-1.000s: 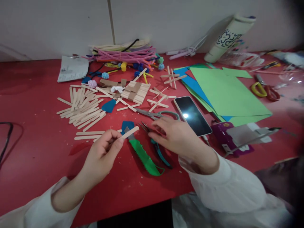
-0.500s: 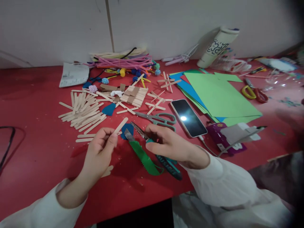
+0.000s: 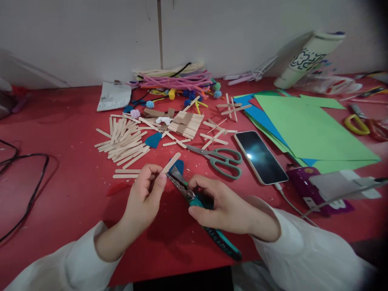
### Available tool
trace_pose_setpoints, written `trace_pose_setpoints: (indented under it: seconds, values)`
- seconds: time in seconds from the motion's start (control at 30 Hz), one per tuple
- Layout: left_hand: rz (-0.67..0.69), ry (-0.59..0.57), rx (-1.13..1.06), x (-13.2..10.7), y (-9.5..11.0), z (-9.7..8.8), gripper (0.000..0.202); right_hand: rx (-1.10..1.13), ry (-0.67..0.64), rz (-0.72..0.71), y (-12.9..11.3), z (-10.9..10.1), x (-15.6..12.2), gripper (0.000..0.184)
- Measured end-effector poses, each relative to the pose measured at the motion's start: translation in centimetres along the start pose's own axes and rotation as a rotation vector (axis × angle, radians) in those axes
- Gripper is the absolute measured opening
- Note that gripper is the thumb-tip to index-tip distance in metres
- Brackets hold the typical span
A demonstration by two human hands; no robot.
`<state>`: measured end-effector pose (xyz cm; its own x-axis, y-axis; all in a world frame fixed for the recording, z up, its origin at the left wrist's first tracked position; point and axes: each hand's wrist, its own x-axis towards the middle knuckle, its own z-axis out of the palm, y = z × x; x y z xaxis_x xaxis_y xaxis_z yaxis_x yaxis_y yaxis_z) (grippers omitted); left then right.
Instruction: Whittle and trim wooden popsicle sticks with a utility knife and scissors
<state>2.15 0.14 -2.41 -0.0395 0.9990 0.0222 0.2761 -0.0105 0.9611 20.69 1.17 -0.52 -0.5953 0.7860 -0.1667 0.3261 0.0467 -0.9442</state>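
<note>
My left hand (image 3: 145, 198) pinches a wooden craft stick (image 3: 171, 163) between thumb and fingers, its free end pointing up to the right. My right hand (image 3: 222, 206) is closed around long-nose pliers (image 3: 223, 244) with teal and black handles. The jaws of the pliers come close to the lower part of the stick; whether they touch it I cannot tell. Under the jaws lie a blade tip and a blue scrap (image 3: 179, 165). The green handle of that blade is mostly hidden behind the pliers and my hand. Two loose craft sticks (image 3: 125, 176) lie beside my left hand.
Grey-handled scissors (image 3: 226, 161), a pile of craft sticks (image 3: 124, 141) and crossed-stick pieces (image 3: 233, 107) lie beyond my hands. A phone (image 3: 260, 157) on a cable, coloured paper (image 3: 309, 125) and a purple box (image 3: 309, 178) are at right. Black cable (image 3: 38, 190) curves at left.
The view has shifted, so the table's things appear further right. The pliers' jaws have come nearer the stick in my left hand and now cover most of the green-handled blade.
</note>
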Motion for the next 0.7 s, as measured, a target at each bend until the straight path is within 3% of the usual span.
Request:
trace_pose_setpoints:
  seconds: [0.4, 0.7]
  values:
    - [0.098, 0.021, 0.148, -0.36, 0.0, 0.29, 0.009, 0.065, 0.008, 0.097, -0.12, 0.52, -0.1, 0.015]
    - [0.019, 0.082, 0.065, -0.05, 0.62, -0.19, 0.009, -0.047, -0.015, 0.097, 0.02, 0.17, 0.04, 0.016]
